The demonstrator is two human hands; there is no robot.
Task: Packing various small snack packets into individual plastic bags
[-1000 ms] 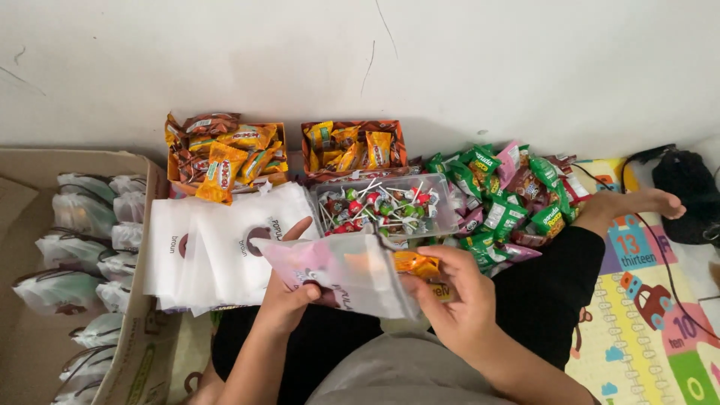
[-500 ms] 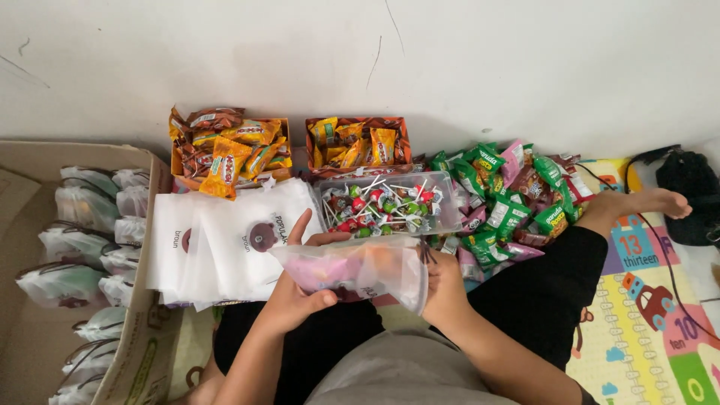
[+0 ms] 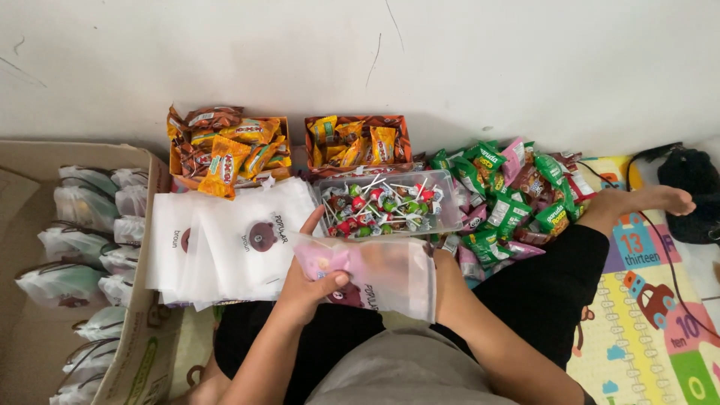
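Observation:
I sit cross-legged with a translucent white pouch (image 3: 390, 274) bearing a brown bear mark over my lap. My left hand (image 3: 307, 289) grips its left end, thumb on top and one finger pointing up. My right hand (image 3: 439, 261) is pushed inside the pouch's open right end, so only the wrist shows clearly. Its fingers are a blur behind the plastic. Something pink shows inside the pouch near my left thumb. Just beyond the pouch stands a clear tub of lollipops (image 3: 450, 217).
A stack of flat white pouches (image 3: 225, 240) lies at the left. A cardboard box (image 3: 150, 187) holds several filled pouches (image 3: 82, 247). Two cartons of orange snack packets (image 3: 225, 150) (image 3: 356, 142) stand by the wall. Green packets (image 3: 510, 195) are piled at the right, and my foot (image 3: 645, 201) rests on a play mat (image 3: 645, 315).
My right hand held an orange packet at the pouch's mouth, then went inside the pouch with it. The pouch has tilted and the packet is no longer visible.

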